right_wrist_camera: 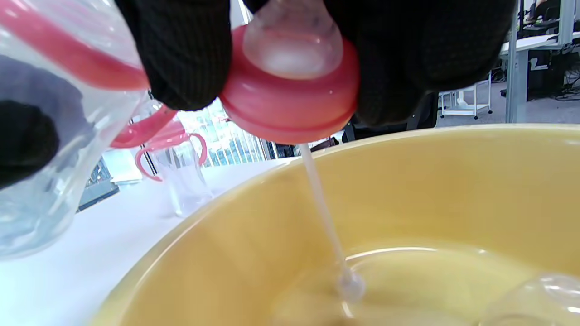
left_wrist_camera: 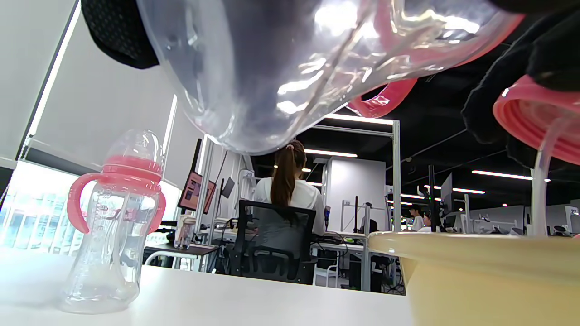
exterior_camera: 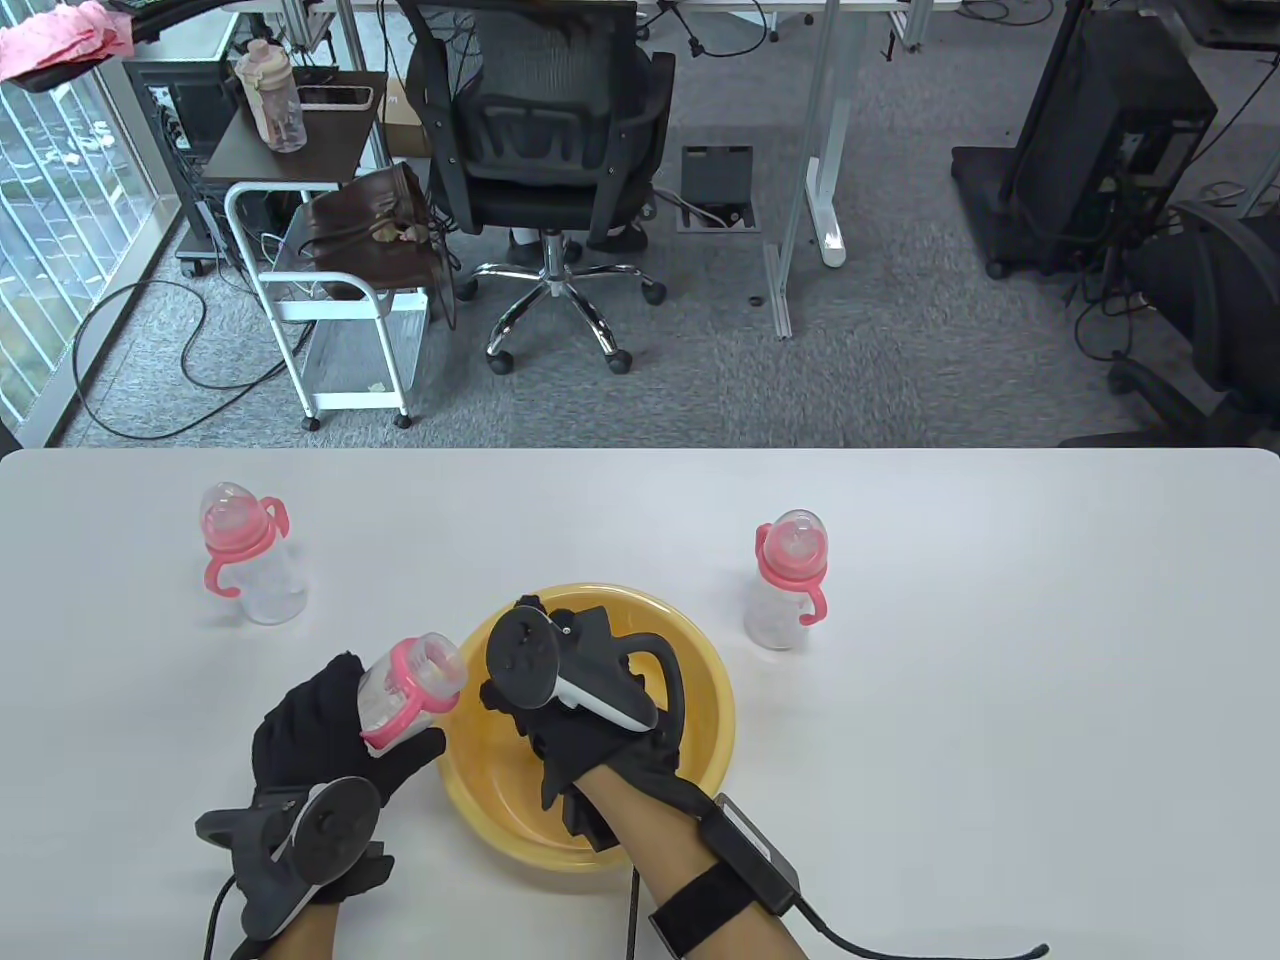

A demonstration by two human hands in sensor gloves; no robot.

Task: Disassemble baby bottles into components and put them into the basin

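My left hand (exterior_camera: 385,745) grips a clear bottle body (exterior_camera: 400,695) with a pink handle ring, tilted beside the yellow basin (exterior_camera: 700,660); the left wrist view shows this body (left_wrist_camera: 272,68) from below. My right hand (exterior_camera: 530,690) hovers over the basin and pinches a pink screw collar with its nipple (right_wrist_camera: 290,99) between gloved fingers (right_wrist_camera: 181,54). A thin straw (right_wrist_camera: 321,208) hangs from the collar into the basin (right_wrist_camera: 453,190). A clear dome cap (right_wrist_camera: 534,299) lies on the basin floor. The collar is apart from the bottle body (right_wrist_camera: 54,136).
Two whole bottles stand upright on the white table: one at the left (exterior_camera: 250,555), also in the left wrist view (left_wrist_camera: 113,222), and one at the right (exterior_camera: 785,580). An office chair (exterior_camera: 545,150) and a cart (exterior_camera: 340,300) stand beyond the far edge.
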